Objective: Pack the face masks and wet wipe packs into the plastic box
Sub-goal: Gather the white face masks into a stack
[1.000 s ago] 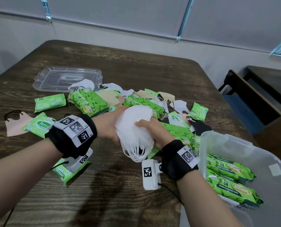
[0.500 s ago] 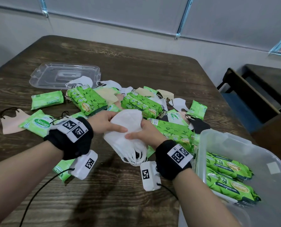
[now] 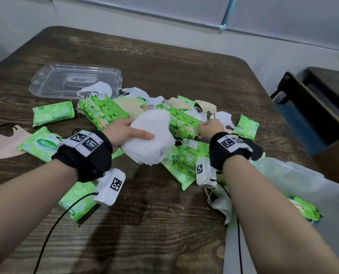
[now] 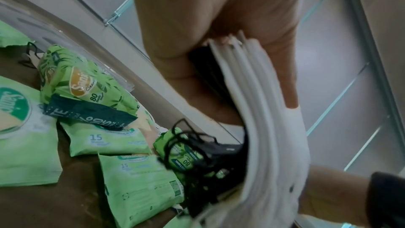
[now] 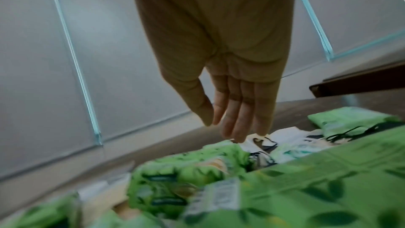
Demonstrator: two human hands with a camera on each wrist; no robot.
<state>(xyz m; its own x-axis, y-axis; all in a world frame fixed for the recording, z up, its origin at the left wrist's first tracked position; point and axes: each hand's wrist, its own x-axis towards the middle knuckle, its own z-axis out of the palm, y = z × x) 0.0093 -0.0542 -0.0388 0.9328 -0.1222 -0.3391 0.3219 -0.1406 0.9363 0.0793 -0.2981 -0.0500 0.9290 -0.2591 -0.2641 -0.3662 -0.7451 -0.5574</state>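
Only left hand (image 3: 123, 133) around mask stack (image 3: 150, 139).

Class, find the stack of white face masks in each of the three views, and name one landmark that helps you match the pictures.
Head: the mask stack sits at centre, gripped by the left hand.
Left wrist: it runs down the right of centre, below the palm, black ear loops dangling.
Right wrist: not in it; only the open right hand over the pile.
Shared landmark: the leaf-print 80-sheet wipe pack.
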